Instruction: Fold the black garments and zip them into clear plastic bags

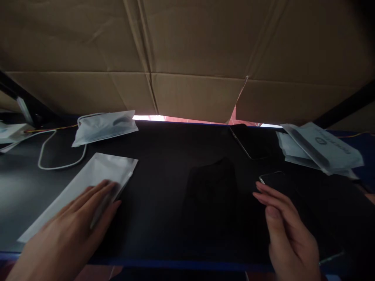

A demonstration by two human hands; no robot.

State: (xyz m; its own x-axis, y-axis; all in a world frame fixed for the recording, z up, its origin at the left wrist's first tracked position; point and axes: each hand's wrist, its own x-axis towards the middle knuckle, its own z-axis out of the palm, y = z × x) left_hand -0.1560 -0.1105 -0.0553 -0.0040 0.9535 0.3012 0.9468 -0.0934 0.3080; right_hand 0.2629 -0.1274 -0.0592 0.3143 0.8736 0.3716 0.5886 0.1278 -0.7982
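Note:
A frosted white zip bag (96,168) lies flat on the black tabletop at the left. My left hand (79,218) rests on it, fingers stretched out and flat. On the right, my right hand (288,230) is held side-on with its fingers extended, and nothing shows in it. Just beyond its fingertips is a dark flat item with a shiny rim (271,175), partly hidden by the hand; its kind is unclear. Between my hands lies a black, soft-looking piece (212,183), hard to make out against the table. A dark smartphone (249,142) lies further back.
Several printed frosted bags (331,146) are piled at the back right. Another filled frosted bag (107,127) lies at the back left, near a looped white cable (43,150) and a white box (13,132). A cardboard wall (190,50) rises behind the table.

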